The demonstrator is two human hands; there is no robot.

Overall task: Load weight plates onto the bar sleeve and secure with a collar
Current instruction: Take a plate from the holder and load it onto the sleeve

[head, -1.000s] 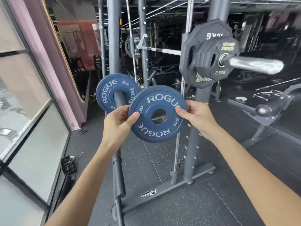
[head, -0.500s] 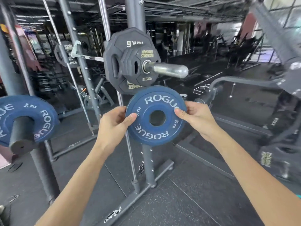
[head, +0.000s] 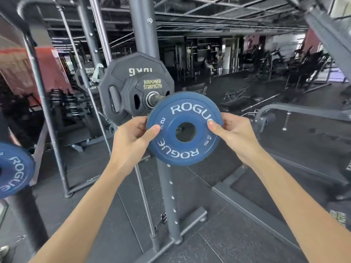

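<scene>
A small blue Rogue 2 kg plate (head: pixel 190 154) is held upright between my left hand (head: pixel 131 137) on its left rim and my right hand (head: pixel 231 133) on its right rim. It stands in front of the bar sleeve (head: pixel 155 97), hiding the sleeve's free end; metal shows through the plate's centre hole. On the sleeve behind sit a small black 2.5 kg Hammer Strength plate (head: pixel 138 92) and a larger black 10 kg plate (head: pixel 117 80). No collar is in view.
A grey rack upright (head: pixel 167 196) stands just behind and below the plate, its base foot running across the rubber floor. A second blue Rogue plate (head: pixel 13 169) sits on a storage peg at the left edge. A bench frame (head: pixel 296 111) is at right.
The blue plate has risen and moved right, from below the sleeve to covering its end. The view has swung, so the stored blue plate slid to the left edge.
</scene>
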